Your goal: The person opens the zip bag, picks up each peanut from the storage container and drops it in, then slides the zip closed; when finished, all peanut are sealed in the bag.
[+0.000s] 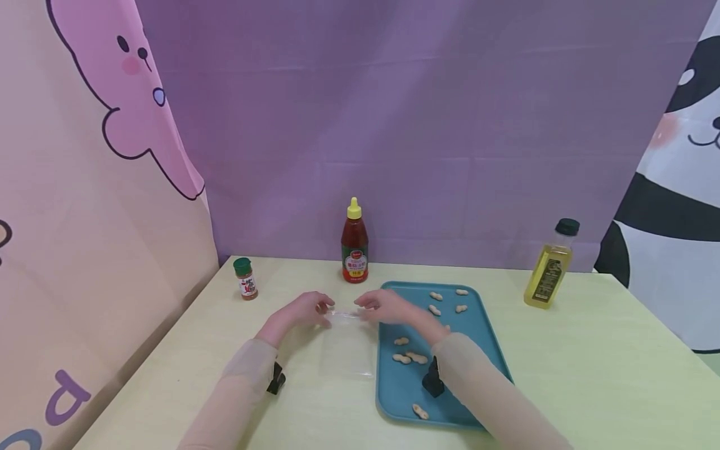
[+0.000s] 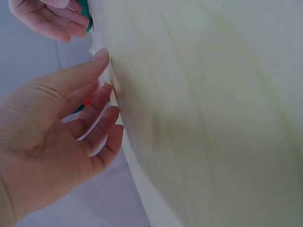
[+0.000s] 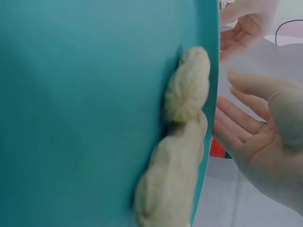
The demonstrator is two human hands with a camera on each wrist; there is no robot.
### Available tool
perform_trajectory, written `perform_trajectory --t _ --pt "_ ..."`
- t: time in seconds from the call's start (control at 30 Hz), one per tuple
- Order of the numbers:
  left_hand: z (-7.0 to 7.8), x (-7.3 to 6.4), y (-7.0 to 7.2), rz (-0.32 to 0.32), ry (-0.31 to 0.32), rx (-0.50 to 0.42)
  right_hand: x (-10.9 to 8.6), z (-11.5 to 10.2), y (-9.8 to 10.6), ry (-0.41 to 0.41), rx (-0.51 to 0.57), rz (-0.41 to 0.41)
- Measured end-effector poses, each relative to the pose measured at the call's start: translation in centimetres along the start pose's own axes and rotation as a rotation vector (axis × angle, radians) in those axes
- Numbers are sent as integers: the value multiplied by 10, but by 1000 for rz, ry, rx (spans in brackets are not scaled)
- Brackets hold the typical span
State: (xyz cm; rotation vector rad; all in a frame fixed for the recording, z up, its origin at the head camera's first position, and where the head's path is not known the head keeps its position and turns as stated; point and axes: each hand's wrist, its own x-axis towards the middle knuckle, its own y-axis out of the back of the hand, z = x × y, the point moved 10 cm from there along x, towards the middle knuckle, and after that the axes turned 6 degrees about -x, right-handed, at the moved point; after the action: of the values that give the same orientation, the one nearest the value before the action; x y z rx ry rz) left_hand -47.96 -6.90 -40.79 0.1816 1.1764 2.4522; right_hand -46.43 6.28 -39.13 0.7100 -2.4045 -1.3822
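A clear plastic bag lies flat on the table, its top strip between the two hands. At its upper left corner is the left hand; in the left wrist view the thumb and fingers are loosely bent, with a gap between thumb and forefinger. The right hand hovers by the upper right corner, over the edge of the blue tray. Its fingers are extended and apart from the thumb in the right wrist view. Several peanuts in shells lie scattered in the tray, partly hidden by the right forearm.
Beyond the hands stands a ketchup bottle with a yellow cap. A small green-capped spice jar is at the back left, and an oil bottle at the back right. A purple cloth hangs behind the table.
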Motion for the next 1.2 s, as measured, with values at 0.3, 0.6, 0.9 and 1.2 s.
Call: perform_trajectory --t 0.3,0.6,0.9,1.2 --pt "9 -4 -1 -12 -32 -2 -3 -11 -5 33 -8 -15" --pt "21 -4 20 89 -98 -18 -4 -10 0 -18 34 22" --pt "36 -8 40 275 -238 -46 -8 -11 8 -42 108 94" --pt "38 -11 42 368 -177 -190 -13 -2 20 -123 181 193"
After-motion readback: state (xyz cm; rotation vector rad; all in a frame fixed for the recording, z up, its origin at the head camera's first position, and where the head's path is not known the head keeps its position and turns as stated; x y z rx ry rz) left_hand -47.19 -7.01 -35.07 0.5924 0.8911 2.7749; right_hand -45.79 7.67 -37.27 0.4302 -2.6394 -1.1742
